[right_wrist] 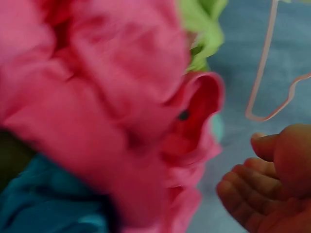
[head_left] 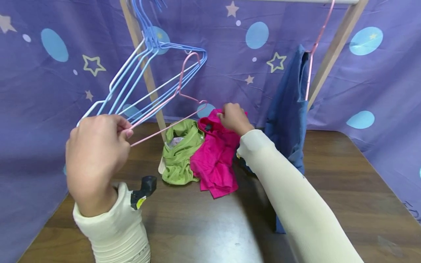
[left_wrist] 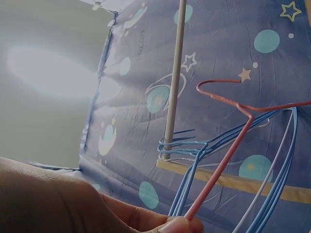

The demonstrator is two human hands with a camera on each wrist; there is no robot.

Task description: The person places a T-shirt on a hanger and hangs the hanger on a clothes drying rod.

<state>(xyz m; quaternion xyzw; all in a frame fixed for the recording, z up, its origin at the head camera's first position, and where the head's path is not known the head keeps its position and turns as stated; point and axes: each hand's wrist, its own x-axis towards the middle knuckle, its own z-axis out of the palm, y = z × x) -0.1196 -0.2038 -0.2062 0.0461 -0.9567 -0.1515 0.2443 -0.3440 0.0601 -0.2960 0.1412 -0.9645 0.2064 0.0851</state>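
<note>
My left hand (head_left: 97,153) pinches one end of a pink wire hanger (head_left: 148,137) between thumb and fingers, its hook pointing up. In the left wrist view the hanger (left_wrist: 218,170) rises from the fingertips, overlapping the blue hangers behind. My right hand (head_left: 235,118) is over the upper edge of a bright pink garment (head_left: 215,160) on the table. Seen from the right wrist, this hand (right_wrist: 272,179) has bent fingers with nothing between them and the thumb, apart from the pink cloth (right_wrist: 121,121). A crumpled green garment (head_left: 181,157) lies against the pink one.
Several blue hangers (head_left: 128,80) and white ones hang at the rack's left. Blue trousers (head_left: 287,120) hang from a pink hanger (head_left: 310,73) at the right, beside a wooden post (head_left: 335,54). A patterned purple curtain (head_left: 217,80) stands behind the wooden table (head_left: 197,226).
</note>
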